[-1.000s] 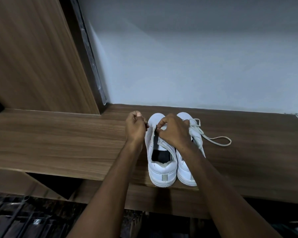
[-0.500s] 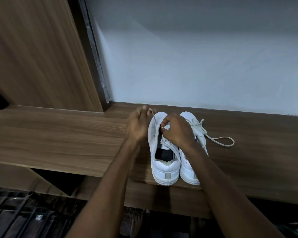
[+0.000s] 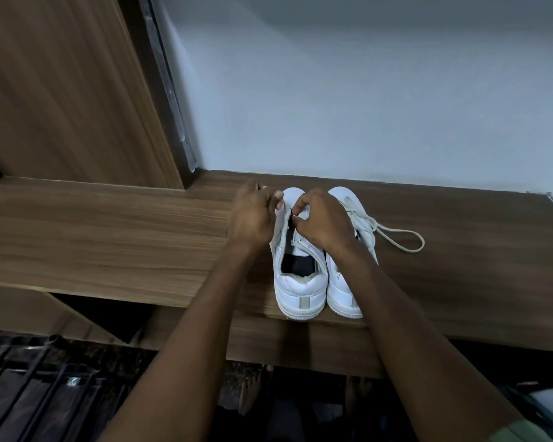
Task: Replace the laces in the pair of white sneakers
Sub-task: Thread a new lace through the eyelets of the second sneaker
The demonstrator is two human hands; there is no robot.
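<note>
While both hands work the left sneaker (image 3: 300, 282), left hand (image 3: 251, 218) fingers curled at its eyelet edge, right hand (image 3: 321, 223) fingers pinching its lace.

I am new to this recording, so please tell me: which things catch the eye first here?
Two white sneakers stand side by side, heels at the near edge of the wooden shelf. The left hand and right hand work at the left shoe's front. A loose lace loop lies right of the pair.
</note>
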